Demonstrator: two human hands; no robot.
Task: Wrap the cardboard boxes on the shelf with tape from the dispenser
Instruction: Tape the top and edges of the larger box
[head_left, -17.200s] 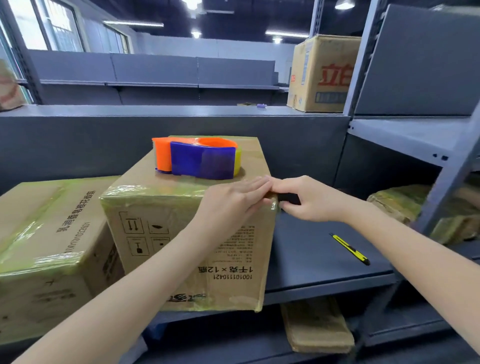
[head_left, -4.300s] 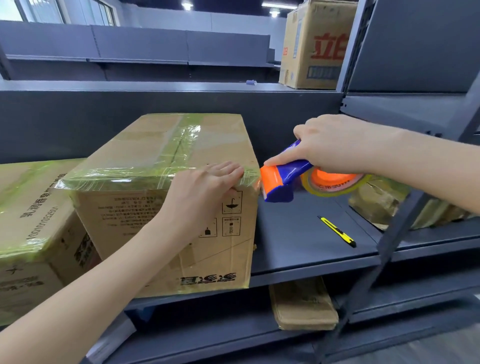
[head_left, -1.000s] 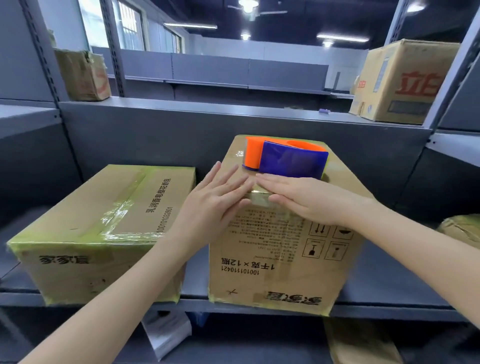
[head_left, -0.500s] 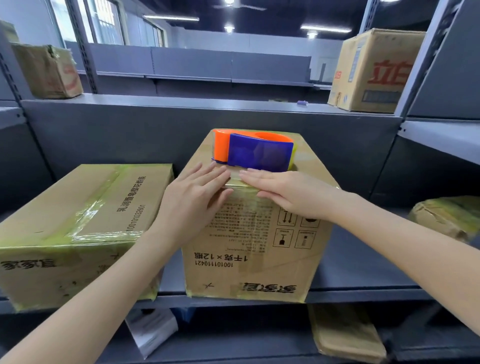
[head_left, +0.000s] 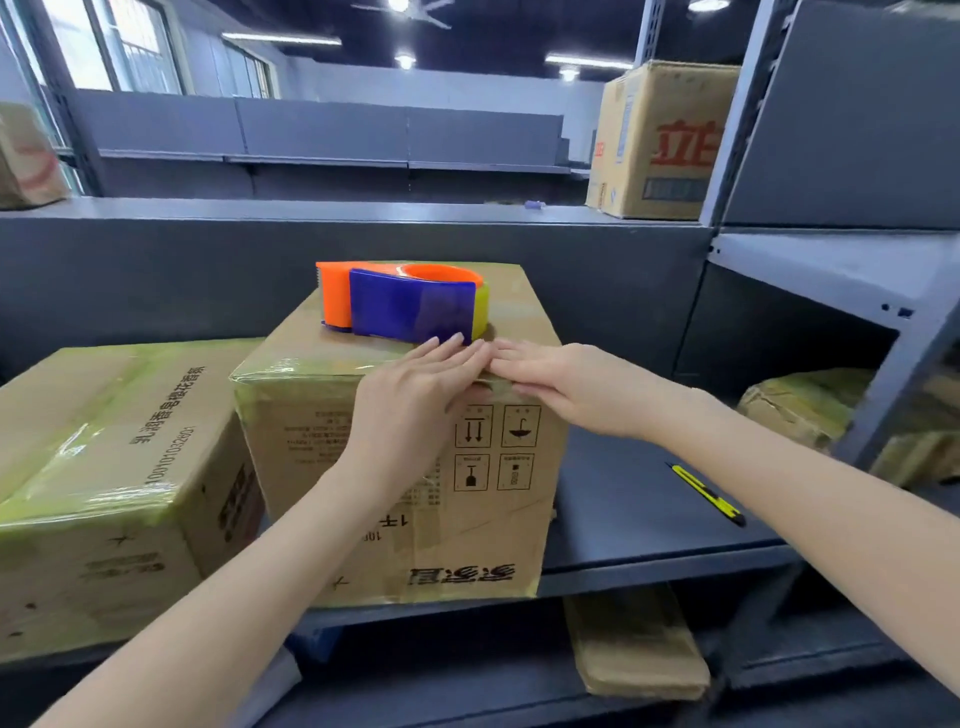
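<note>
A tall cardboard box (head_left: 498, 509) stands on the grey shelf (head_left: 639, 519), with yellowish tape along its top front edge. On its top lies the orange and blue tape dispenser (head_left: 400, 304). My left hand (head_left: 415, 400) lies flat over the top front edge of the box, fingers stretched out. My right hand (head_left: 566, 384) presses flat on the same edge, its fingertips meeting those of the left hand. Neither hand grips anything. A second, lower cardboard box (head_left: 104, 467), wrapped in tape, sits to the left.
A yellow utility knife (head_left: 706, 493) lies on the shelf right of the box. A crumpled taped box (head_left: 810, 410) sits behind the upright post at right. Another cardboard box (head_left: 660, 140) stands on the upper ledge. Flattened cardboard (head_left: 634, 644) lies on the shelf below.
Both hands have slid to the right along the box's top front edge, staying flat with fingertips together. The dispenser stays on top of the box.
</note>
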